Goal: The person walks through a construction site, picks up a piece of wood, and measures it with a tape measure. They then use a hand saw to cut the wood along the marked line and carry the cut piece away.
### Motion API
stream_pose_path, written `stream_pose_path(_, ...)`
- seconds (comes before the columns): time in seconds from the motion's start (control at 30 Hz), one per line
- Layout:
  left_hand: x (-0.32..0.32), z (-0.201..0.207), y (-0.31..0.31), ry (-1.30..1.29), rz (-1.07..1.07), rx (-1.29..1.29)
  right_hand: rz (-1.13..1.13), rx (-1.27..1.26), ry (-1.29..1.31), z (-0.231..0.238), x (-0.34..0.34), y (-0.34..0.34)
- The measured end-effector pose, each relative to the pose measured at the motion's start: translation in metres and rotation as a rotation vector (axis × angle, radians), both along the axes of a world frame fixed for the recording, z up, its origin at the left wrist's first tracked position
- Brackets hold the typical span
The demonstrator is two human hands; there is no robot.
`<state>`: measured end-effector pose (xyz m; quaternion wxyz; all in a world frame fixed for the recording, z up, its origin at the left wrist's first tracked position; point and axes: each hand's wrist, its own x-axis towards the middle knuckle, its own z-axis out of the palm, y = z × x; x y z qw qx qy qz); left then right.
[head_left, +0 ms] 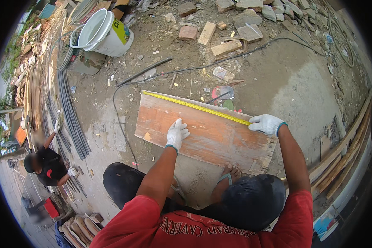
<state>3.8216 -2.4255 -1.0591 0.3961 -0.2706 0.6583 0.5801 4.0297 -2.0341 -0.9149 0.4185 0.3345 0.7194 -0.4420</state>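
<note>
A worn wooden board (219,142), long and rectangular, lies at a slant before a squatting person, its left end farther from the body than its right. Its face is a faded orange-brown, scuffed with greyish-white patches, with one paler tan spot near the left end; the right end looks rough and splintered. A bright yellow measuring tape (196,106) with dark markings runs straight along the board's far edge, from the left corner nearly to the right.

Both hands wear white knitted gloves with teal cuffs. The left hand (176,134) rests on the board's face left of the middle, fingers extended and loosely spread. The right hand (267,124) is at the tape's right end—its fingers closed on the tape; whether a case sits inside the palm cannot be told.

The person wears a red shirt (231,235), dark trousers and sandals (225,178). Beyond the board, a black cable (279,39) crosses the dirt ground (99,107) below scattered bricks and stones. At upper left stands a white bucket (111,46); at left, a co-worker (49,171) in black is beside long grey rods (72,118). Wooden planks (345,149) lie at right.
</note>
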Motion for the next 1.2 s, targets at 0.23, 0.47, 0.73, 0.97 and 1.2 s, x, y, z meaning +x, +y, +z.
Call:
stream_pose_path(0.23, 0.011, 0.043, 0.101, 1.321, -0.946, -0.374, 0.262, 0.439, 0.149, 0.008, 0.103, 0.077)
stream_pose_path(0.47, 0.031, 0.046, 0.218, 1.192, -1.625, -0.163, 0.145, 0.656, 0.161, -0.019, 0.189, 0.088)
stream_pose_path(0.73, 0.05, 0.03, 0.239, 0.958, -1.638, -0.2, 0.129, 0.81, 0.13, -0.029, 0.189, 0.069)
stream_pose_path(0.97, 0.059, 0.017, 0.251, 0.831, -1.558, -0.033, 0.152, 0.992, 0.2, -0.054, 0.2, 0.049)
stream_pose_path(1.2, 0.096, 0.015, 0.278, 0.787, -1.532, -0.025, 0.095, 1.029, 0.205, -0.054, 0.196, 0.039)
